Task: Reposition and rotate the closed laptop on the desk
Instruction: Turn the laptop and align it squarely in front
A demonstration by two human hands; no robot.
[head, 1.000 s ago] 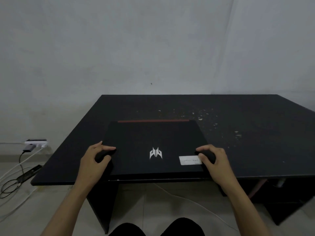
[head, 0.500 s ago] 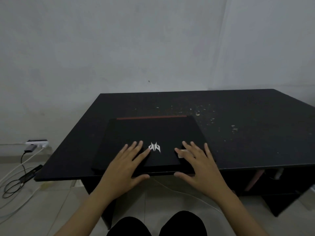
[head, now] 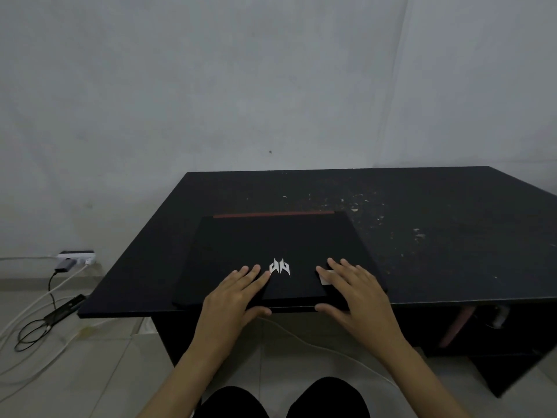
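A closed black laptop (head: pixel 271 242) with a silver logo and a red strip along its far edge lies on the black desk (head: pixel 437 236), at the desk's near edge and left of centre. My left hand (head: pixel 232 297) rests flat on the lid's near part, fingers spread, just left of the logo. My right hand (head: pixel 355 294) lies flat on the lid's near right part, covering most of a white sticker. Both thumbs hang over the laptop's front edge. Neither hand grips anything.
White flecks are scattered over the desk's middle and right. A white power strip (head: pixel 77 256) with plugs sits by the wall at the left, with cables and a black adapter (head: pixel 61 310) on the tiled floor. A white cable runs under the desk. My knees show at the bottom.
My hands left the laptop's near corners and moved inward onto the lid, now flat with spread fingers. The laptop itself stays in about the same place.
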